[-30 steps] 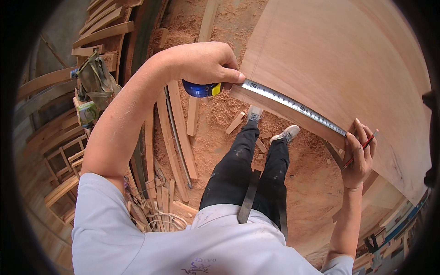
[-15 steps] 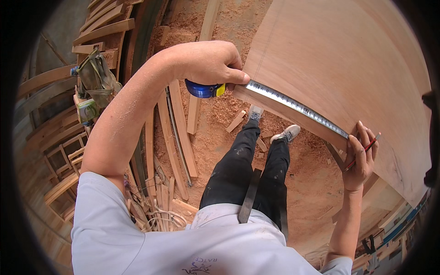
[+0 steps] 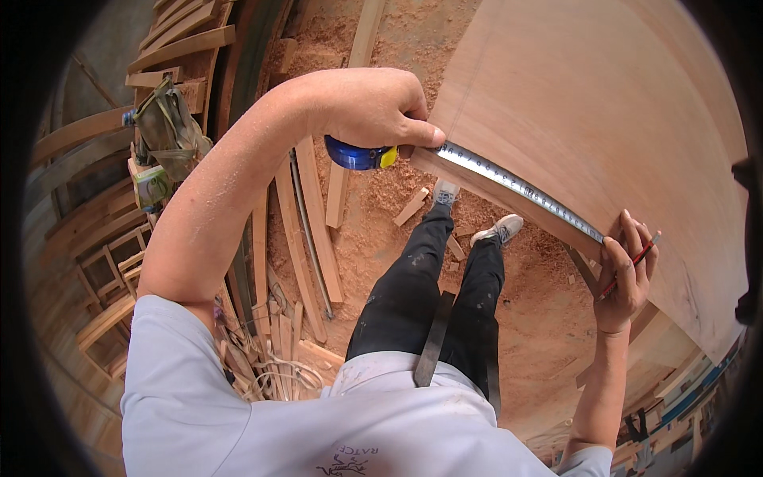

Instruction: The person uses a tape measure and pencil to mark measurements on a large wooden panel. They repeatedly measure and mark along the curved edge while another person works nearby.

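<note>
1. My left hand, at upper centre of the frame, is curled in, its thumb pressed down on the tape; the rest of the fingers are mostly hidden, so I cannot tell how tightly this grip holds the blue case hanging below it.
2. My right hand, at right of the frame, is loosely bent, thumb by the other end of the tape, with a red pencil tucked between the fingers.
3. The board fills the upper right. The tape runs along its lower edge, slanting down from my left thumb to my right one, with the markings facing up.
4. To measure well, I should hold the tape taut and parallel to that edge; any bow or drift would spoil the figure.
5. My right thumb should pin its end firmly, since a slip there shifts the whole reading.
6. A faint line comes down the board close to my left thumb. I would read where it meets the tape, looking straight down, with the thumb clear of the markings.
7. The pencil should stay off the surface until a mark is wanted.
8. Strips lie left of my shoes on the shaving-strewn floor, apart from the tape.
</note>
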A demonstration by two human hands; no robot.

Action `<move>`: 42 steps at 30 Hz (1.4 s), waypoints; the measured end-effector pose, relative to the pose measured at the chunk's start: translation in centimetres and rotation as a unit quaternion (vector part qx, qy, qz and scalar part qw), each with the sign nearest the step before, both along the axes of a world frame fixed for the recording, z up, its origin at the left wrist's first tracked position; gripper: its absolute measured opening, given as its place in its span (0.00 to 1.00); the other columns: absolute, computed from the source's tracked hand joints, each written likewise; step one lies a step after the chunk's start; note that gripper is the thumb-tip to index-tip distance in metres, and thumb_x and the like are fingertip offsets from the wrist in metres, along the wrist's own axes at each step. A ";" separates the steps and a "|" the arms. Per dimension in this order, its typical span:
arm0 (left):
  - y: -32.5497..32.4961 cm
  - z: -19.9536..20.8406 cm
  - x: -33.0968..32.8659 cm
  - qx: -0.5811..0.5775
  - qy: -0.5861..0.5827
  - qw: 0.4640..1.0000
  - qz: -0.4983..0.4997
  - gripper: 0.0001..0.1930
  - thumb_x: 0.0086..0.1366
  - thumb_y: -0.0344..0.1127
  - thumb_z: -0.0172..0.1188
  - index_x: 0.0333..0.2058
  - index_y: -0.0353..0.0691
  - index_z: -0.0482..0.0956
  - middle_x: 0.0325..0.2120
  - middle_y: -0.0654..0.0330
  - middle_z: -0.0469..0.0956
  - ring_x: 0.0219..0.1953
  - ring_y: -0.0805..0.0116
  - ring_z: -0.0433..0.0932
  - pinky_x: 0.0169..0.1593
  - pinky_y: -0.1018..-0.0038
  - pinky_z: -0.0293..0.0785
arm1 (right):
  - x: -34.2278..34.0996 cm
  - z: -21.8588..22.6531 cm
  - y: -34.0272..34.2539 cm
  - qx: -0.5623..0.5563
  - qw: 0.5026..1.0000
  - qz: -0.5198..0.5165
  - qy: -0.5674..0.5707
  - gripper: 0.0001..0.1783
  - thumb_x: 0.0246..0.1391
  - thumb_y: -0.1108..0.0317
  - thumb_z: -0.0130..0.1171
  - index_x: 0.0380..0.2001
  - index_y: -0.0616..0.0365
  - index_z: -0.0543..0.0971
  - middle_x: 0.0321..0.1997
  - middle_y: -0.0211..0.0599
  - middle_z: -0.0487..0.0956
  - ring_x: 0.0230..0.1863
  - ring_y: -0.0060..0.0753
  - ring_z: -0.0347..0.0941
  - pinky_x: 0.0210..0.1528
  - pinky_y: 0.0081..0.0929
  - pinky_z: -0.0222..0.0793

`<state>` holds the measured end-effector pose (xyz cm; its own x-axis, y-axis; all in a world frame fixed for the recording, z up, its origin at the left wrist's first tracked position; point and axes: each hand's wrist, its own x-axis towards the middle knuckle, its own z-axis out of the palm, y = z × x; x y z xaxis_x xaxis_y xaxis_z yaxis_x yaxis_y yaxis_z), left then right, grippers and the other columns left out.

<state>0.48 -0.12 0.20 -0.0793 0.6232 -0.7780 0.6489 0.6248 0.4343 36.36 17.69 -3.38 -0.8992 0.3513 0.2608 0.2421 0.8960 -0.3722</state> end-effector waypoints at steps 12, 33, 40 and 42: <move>-0.3 0.0 0.2 -0.011 -0.017 1.000 0.004 0.25 0.70 0.55 0.58 0.38 0.35 0.88 0.24 0.55 0.84 0.25 0.69 0.82 0.33 0.70 0.79 | 0.0 -0.3 0.1 -0.013 1.000 0.025 0.006 0.08 0.53 0.73 0.69 0.38 0.51 0.84 0.57 0.47 0.82 0.58 0.50 0.73 0.70 0.50 0.59; -0.1 0.2 0.4 -0.016 -0.012 1.000 0.015 0.20 0.72 0.48 0.58 0.35 0.35 0.88 0.22 0.58 0.82 0.23 0.69 0.81 0.33 0.73 0.78 | -0.1 -0.4 0.2 -0.014 0.999 0.029 0.009 0.08 0.53 0.73 0.69 0.38 0.53 0.84 0.55 0.48 0.82 0.58 0.50 0.74 0.68 0.50 0.62; 0.1 0.3 0.3 -0.028 -0.001 1.000 0.001 0.21 0.72 0.49 0.59 0.36 0.34 0.88 0.22 0.57 0.82 0.25 0.69 0.80 0.32 0.72 0.77 | -0.1 -0.2 0.3 -0.014 0.999 0.027 0.012 0.09 0.52 0.73 0.70 0.37 0.53 0.84 0.55 0.47 0.82 0.57 0.49 0.74 0.67 0.49 0.63; 0.1 0.2 0.3 -0.027 -0.013 0.999 0.014 0.21 0.71 0.49 0.59 0.37 0.33 0.88 0.23 0.57 0.82 0.25 0.69 0.80 0.32 0.72 0.77 | -0.1 -0.5 0.3 -0.016 0.999 0.031 0.021 0.09 0.51 0.73 0.70 0.37 0.52 0.84 0.55 0.47 0.83 0.57 0.48 0.75 0.67 0.49 0.63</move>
